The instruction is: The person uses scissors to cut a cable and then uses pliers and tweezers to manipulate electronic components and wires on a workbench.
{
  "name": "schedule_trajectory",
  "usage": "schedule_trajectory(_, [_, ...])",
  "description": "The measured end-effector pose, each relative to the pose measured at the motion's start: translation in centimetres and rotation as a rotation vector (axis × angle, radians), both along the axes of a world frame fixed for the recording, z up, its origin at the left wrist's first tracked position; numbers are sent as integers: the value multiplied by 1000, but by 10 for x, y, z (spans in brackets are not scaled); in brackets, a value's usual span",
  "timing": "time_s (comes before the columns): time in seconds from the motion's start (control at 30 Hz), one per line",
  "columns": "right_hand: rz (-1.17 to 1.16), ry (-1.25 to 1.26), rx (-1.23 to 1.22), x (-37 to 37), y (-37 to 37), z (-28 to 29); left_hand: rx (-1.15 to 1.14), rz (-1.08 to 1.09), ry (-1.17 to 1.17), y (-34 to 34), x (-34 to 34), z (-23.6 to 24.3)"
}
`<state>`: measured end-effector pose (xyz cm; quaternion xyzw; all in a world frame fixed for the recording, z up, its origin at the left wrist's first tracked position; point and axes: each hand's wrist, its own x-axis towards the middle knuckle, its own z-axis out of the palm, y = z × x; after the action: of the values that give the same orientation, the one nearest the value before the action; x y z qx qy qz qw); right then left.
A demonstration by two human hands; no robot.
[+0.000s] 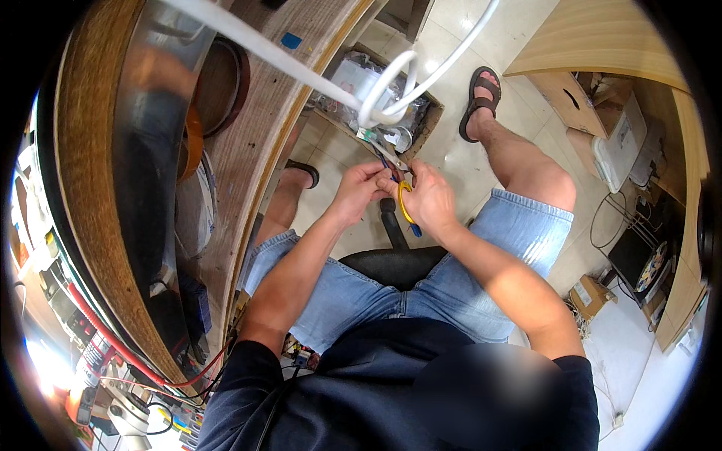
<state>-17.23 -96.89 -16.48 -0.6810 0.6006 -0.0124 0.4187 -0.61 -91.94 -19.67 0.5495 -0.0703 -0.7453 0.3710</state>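
My right hand [430, 197] is wrapped round pliers with yellow and blue handles [406, 201], over the floor between my knees. Their grey metal jaws point up and left, toward an open box of scrap. Close beside it, my left hand [359, 192] is closed in a pinch, its fingertips nearly meeting those of the right. What sits between the left fingertips is too small to make out. Thin dark strands [384, 160] show just above the fingers, beside the jaws. A small green and white piece [366, 134] lies past the jaw tips.
A looped white cable or tube [387, 86] crosses in front, above the scrap-filled box [426, 126]. The wooden bench [259, 143] runs along my left. A black stool or chair seat [392, 264] shows between my thighs. Cartons [590, 295] and cables lie at right.
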Motion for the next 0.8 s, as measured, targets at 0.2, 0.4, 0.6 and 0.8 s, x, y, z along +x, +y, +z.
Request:
schedule_trajectory(0.2, [-1,-10,-12,0,-1,0,-5,-3,0,1,-1,-1])
schedule_trajectory(0.4, [-10,-11,3,0,-1,-1,1,-32,-25,-1,-2,3])
schedule_trajectory(0.6, [-12,-17,25,-1,-2,1,-1,-34,-9,1,-1,0])
schedule_trajectory(0.8, [-148,-5,60,3,-3,1,-11,2,-18,1,-1,-1])
